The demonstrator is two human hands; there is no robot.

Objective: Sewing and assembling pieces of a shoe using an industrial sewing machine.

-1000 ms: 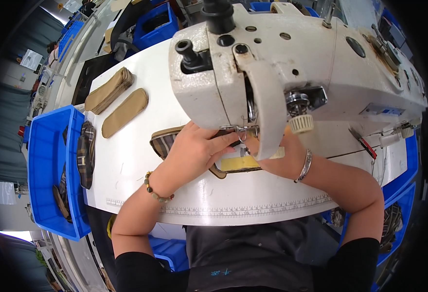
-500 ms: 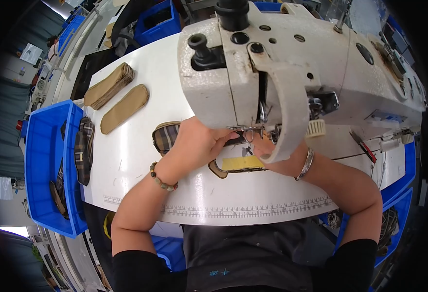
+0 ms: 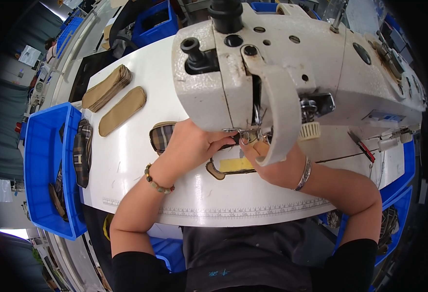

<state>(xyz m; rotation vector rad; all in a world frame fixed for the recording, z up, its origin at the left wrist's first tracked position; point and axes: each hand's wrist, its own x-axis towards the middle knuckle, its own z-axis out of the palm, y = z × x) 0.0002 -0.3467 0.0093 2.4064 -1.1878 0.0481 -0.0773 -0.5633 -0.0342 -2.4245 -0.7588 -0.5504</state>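
My left hand (image 3: 190, 145) is closed, its thumb and forefinger pinching the dark edge of a plaid fabric piece with brown trim (image 3: 162, 137). That piece runs under the hand to the presser foot (image 3: 245, 136) of a white sewing machine (image 3: 199, 97). On the foot's other side my right hand (image 3: 284, 170) presses bent fingers against the work. The machine's curved white arm hides part of those fingers. Below the foot lies a yellow plate (image 3: 233, 165), with a tan-edged curved end of fabric (image 3: 216, 170) beside it.
A stack of tan oval pieces (image 3: 108, 87) and one tan oval piece (image 3: 122, 112) lie at the left. Plaid pieces (image 3: 82, 153) hang over a blue bin (image 3: 48, 165). Red-handled snips (image 3: 362, 146) lie at the right; a printed ruler (image 3: 223, 213) follows the front edge.
The view has shifted slightly, moving the machine a little left in the picture. My right hand has turned, its fingers bending closer to the presser foot. The left hand keeps its pinch.
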